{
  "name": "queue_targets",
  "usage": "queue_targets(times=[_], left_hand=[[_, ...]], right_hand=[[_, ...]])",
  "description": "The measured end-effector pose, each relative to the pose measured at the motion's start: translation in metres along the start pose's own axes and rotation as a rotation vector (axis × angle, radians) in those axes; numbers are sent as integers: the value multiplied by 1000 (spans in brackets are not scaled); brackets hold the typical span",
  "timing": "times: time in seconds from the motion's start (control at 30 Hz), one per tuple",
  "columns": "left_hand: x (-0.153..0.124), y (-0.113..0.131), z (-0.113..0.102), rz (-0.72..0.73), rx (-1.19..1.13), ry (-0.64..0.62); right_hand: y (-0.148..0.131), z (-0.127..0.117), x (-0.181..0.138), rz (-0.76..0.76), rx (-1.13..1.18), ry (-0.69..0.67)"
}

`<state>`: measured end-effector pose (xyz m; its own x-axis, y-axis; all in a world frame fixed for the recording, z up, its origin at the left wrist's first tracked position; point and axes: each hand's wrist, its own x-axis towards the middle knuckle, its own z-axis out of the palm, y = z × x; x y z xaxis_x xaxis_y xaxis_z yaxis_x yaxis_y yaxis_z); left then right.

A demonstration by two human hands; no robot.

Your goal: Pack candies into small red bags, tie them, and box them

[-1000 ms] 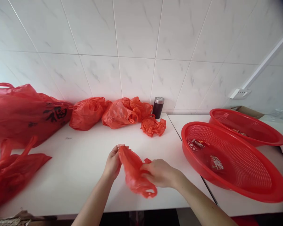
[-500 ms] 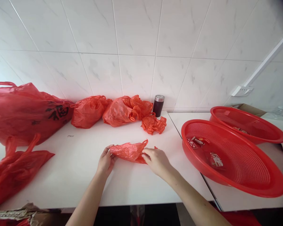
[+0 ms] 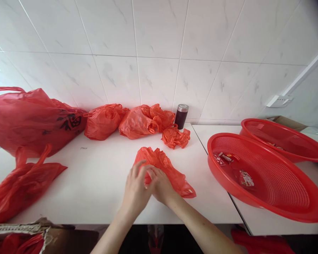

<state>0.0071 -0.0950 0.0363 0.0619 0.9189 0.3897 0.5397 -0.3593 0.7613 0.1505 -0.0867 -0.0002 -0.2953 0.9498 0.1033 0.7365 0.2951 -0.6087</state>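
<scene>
A thin red plastic bag (image 3: 164,167) lies crumpled on the white table (image 3: 100,176) in front of me. My left hand (image 3: 136,188) rests on its near left edge with the fingers curled over the plastic. My right hand (image 3: 161,185) sits close against the left one and pinches the same edge of the bag. The two hands touch each other over the bag. The rest of the bag spreads out to the right and away from me.
A big full red bag (image 3: 31,118) and a flat one (image 3: 21,185) lie at the left. Smaller red bags (image 3: 137,121) and a dark cylindrical container (image 3: 181,115) stand against the tiled wall. Two red mesh baskets (image 3: 267,187) with small packets sit at the right.
The bag was held up between both hands, then stretched sideways on the table. Now it lies spread out and both hands have come together on its near edge.
</scene>
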Motion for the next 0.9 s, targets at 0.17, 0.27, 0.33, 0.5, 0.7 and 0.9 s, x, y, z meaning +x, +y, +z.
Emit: queue_targets(times=[0.17, 0.27, 0.33, 0.5, 0.7, 0.9], left_hand=[[-12, -45, 20, -99, 298, -190], [-5, -66, 8, -65, 289, -260], [0, -69, -3, -73, 244, -304], [6, -58, -24, -106, 170, -459], [-2, -53, -34, -70, 130, -512], [-10, -61, -34, 30, 192, -317]], right_hand=[[28, -14, -10, 38, 46, 36], [48, -30, -22, 61, 34, 30], [60, -38, -28, 84, 13, 20], [82, -48, -33, 108, -86, 99], [82, -59, -27, 54, 77, 303], [69, -78, -26, 110, 342, 350]])
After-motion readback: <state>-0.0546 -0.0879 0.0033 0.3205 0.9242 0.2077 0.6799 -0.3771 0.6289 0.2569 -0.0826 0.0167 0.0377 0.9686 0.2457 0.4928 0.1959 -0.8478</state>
